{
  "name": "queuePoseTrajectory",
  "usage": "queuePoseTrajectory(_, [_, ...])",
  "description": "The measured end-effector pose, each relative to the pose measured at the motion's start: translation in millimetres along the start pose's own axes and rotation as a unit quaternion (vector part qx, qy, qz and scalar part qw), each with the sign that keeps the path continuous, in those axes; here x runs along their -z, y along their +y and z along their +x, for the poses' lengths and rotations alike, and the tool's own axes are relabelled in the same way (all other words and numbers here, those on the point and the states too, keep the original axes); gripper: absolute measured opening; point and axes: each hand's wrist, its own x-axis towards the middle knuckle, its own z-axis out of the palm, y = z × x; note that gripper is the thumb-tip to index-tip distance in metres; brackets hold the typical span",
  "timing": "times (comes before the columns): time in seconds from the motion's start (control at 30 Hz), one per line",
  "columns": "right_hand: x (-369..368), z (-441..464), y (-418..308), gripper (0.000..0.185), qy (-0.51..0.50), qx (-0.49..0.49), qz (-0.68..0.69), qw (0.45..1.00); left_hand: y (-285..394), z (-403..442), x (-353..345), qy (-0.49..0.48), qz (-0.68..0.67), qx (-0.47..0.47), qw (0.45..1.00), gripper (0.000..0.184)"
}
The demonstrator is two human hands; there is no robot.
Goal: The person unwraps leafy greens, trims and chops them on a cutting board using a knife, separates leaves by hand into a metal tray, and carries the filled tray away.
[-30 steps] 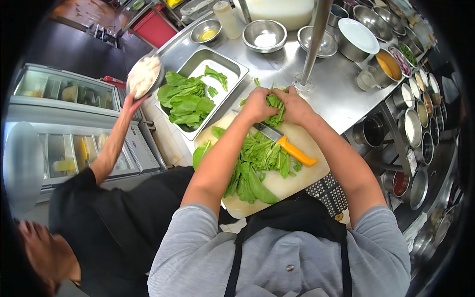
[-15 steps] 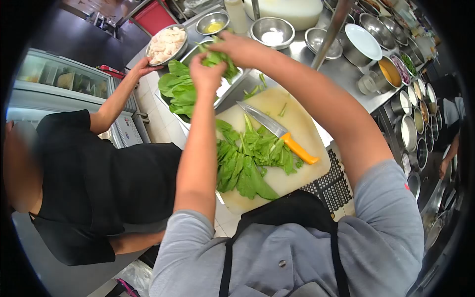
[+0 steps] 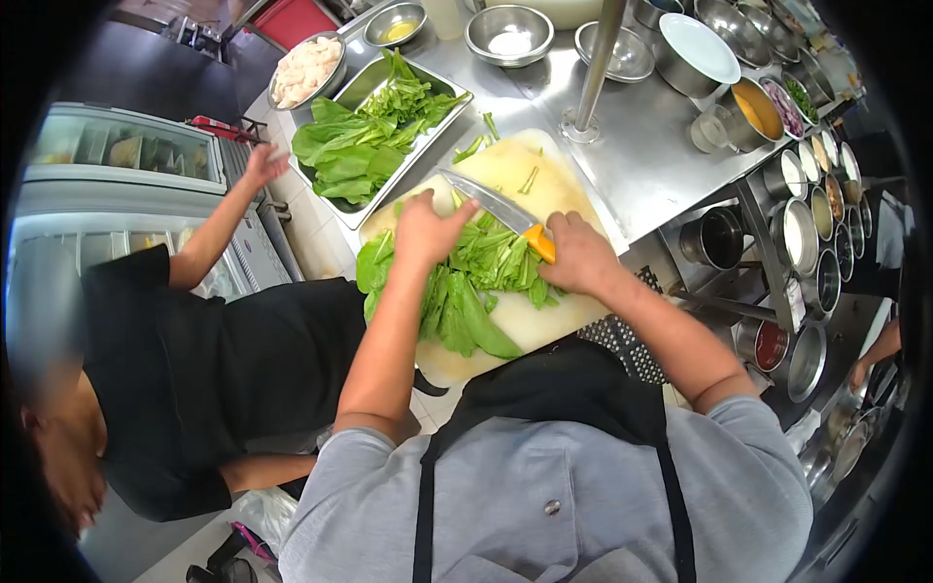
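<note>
A kitchen knife (image 3: 501, 207) with an orange handle lies across the white cutting board (image 3: 573, 311), its blade pointing to the far left. My right hand (image 3: 583, 255) is closed around the handle end. Over the leafy greens (image 3: 462, 306) on the board is my left hand (image 3: 428, 230), thumb spread away from the fingers and close to the blade; its fingertips are partly hidden. Beyond the board, a steel tray (image 3: 452, 109) holds whole leaves and cut stems (image 3: 403, 105). A few cut stem pieces (image 3: 528, 180) lie on the board's far part.
At the left stands a co-worker in black (image 3: 224, 360), one hand (image 3: 262, 165) raised near the tray. A bowl of pale pieces (image 3: 308, 71) sits beyond it. Steel bowls (image 3: 509, 35) and a metal post (image 3: 595, 73) stand on the counter. Several sauce containers (image 3: 797, 243) are at the right.
Both my hands have come back from the tray to the board, where the right one has closed on the knife handle. Cut greens now lie in the tray. The co-worker's hand has left the bowl.
</note>
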Motion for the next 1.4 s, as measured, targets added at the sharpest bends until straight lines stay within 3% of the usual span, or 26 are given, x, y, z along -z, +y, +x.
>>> queuePoseTrajectory(0.17, [-18.9, -21.9, 28.2, 0.036, 0.039, -0.012, 0.064, 0.997, 46.4, -37.9, -20.5, -0.124, 0.145, 0.020, 0.981, 0.123])
queuePoseTrajectory(0.27, [-11.0, -39.0, 44.2, 0.037, 0.089, 0.000, 0.117, 0.989, 64.6, -59.5, -35.4, -0.138, 0.235, -0.021, 0.962, 0.130])
queuePoseTrajectory(0.3, [-8.8, -44.9, 49.5, 0.038, 0.125, 0.012, 0.131, 0.984, 61.4, -69.1, -49.5, -0.083, 0.236, -0.073, 0.965, 0.121])
queuePoseTrajectory(0.33, [-4.3, -50.4, 51.4, 0.038, 0.126, 0.014, 0.131, 0.983, 65.6, -76.2, -53.6, -0.081, 0.237, -0.073, 0.965, 0.121])
queuePoseTrajectory(0.4, [7.2, -57.6, 53.4, 0.038, 0.153, 0.014, 0.119, 0.981, 72.2, -81.6, -57.2, -0.085, 0.217, -0.082, 0.969, 0.101])
queuePoseTrajectory(0.43, [7.9, -58.3, 56.1, 0.038, 0.155, 0.017, 0.119, 0.981, 63.3, -79.1, -64.3, -0.037, 0.173, -0.097, 0.979, 0.079])
queuePoseTrajectory(0.5, [4.7, -60.8, 61.6, 0.037, 0.194, 0.005, 0.087, 0.977, 44.8, -66.8, -67.8, -0.031, 0.143, -0.099, 0.984, 0.073])
queuePoseTrajectory(0.6, [-4.4, -56.1, 66.4, 0.036, 0.171, -0.031, 0.073, 0.982, 27.8, -48.1, -57.0, 0.020, 0.082, -0.101, 0.991, 0.064])
queuePoseTrajectory(0.67, [-16.7, -53.1, 68.1, 0.037, 0.175, -0.018, 0.050, 0.983, 21.0, -33.6, -41.9, 0.089, -0.031, -0.120, 0.988, 0.062])
queuePoseTrajectory(0.7, [-21.7, -54.0, 67.1, 0.037, 0.175, -0.015, 0.037, 0.984, 23.4, -27.7, -29.7, 0.091, -0.107, -0.081, 0.987, 0.059])
queuePoseTrajectory(0.73, [-24.3, -55.7, 64.7, 0.038, 0.175, -0.012, 0.023, 0.984, 24.3, -18.9, -14.9, 0.068, -0.195, -0.003, 0.978, 0.067])
queuePoseTrajectory(0.8, [-28.2, -61.5, 56.1, 0.039, 0.157, -0.007, 0.023, 0.987, 35.4, -6.2, 25.7, 0.078, -0.322, 0.033, 0.943, 0.058])
queuePoseTrajectory(0.87, [-33.9, -65.2, 50.0, 0.040, 0.167, 0.003, 0.034, 0.985, 18.0, 28.1, 53.6, 0.113, -0.432, -0.004, 0.895, 0.048])
queuePoseTrajectory(0.93, [-38.0, -65.3, 48.7, 0.041, 0.168, 0.009, 0.027, 0.985, 16.9, 62.5, 89.3, 0.178, -0.408, -0.030, 0.895, 0.040])
queuePoseTrajectory(1.0, [-38.5, -65.9, 45.5, 0.043, 0.186, -0.009, 0.040, 0.982, 25.6, 90.1, 120.3, 0.210, -0.239, -0.052, 0.947, 0.042])
queuePoseTrajectory(1.03, [-37.2, -65.0, 45.2, 0.043, 0.185, -0.012, 0.034, 0.982, 6.3, 123.1, 117.2, 0.207, -0.245, -0.051, 0.946, 0.042])
queuePoseTrajectory(1.1, [-34.3, -65.9, 44.2, 0.044, 0.170, -0.021, 0.039, 0.985, -22.4, 171.1, 102.3, 0.228, -0.015, -0.083, 0.970, 0.052])
queuePoseTrajectory(1.13, [-33.4, -68.5, 43.6, 0.044, 0.169, -0.023, 0.035, 0.985, -25.5, 171.6, 95.5, 0.226, -0.019, -0.083, 0.970, 0.052])
queuePoseTrajectory(1.17, [-31.2, -70.7, 44.1, 0.044, 0.161, -0.019, 0.025, 0.987, -25.5, 171.0, 84.6, 0.337, 0.138, -0.142, 0.921, 0.056])
queuePoseTrajectory(1.23, [-30.9, -71.9, 45.5, 0.045, 0.158, -0.020, 0.013, 0.987, -2.6, 161.2, 70.9, 0.384, 0.195, -0.220, 0.875, 0.056])
queuePoseTrajectory(1.27, [-33.4, -75.5, 46.4, 0.045, 0.160, -0.016, 0.024, 0.987, 14.1, 153.7, 58.3, 0.240, 0.100, -0.162, 0.952, 0.047])
queuePoseTrajectory(1.3, [-34.7, -79.2, 47.2, 0.045, 0.161, -0.012, 0.035, 0.986, 37.3, 141.2, 44.5, 0.086, 0.004, -0.097, 0.992, 0.039])
queuePoseTrajectory(1.33, [-35.0, -81.8, 46.8, 0.045, 0.162, -0.015, 0.035, 0.986, 51.8, 130.6, 24.1, 0.042, 0.045, -0.117, 0.991, 0.031])
queuePoseTrajectory(1.37, [-35.4, -83.5, 45.3, 0.045, 0.164, -0.015, 0.045, 0.985, 58.3, 136.5, 2.7, -0.053, 0.143, -0.105, 0.983, 0.036])
queuePoseTrajectory(1.4, [-35.8, -84.8, 43.8, 0.045, 0.166, -0.013, 0.057, 0.984, 62.8, 142.1, -17.3, -0.080, 0.166, -0.075, 0.980, 0.045])
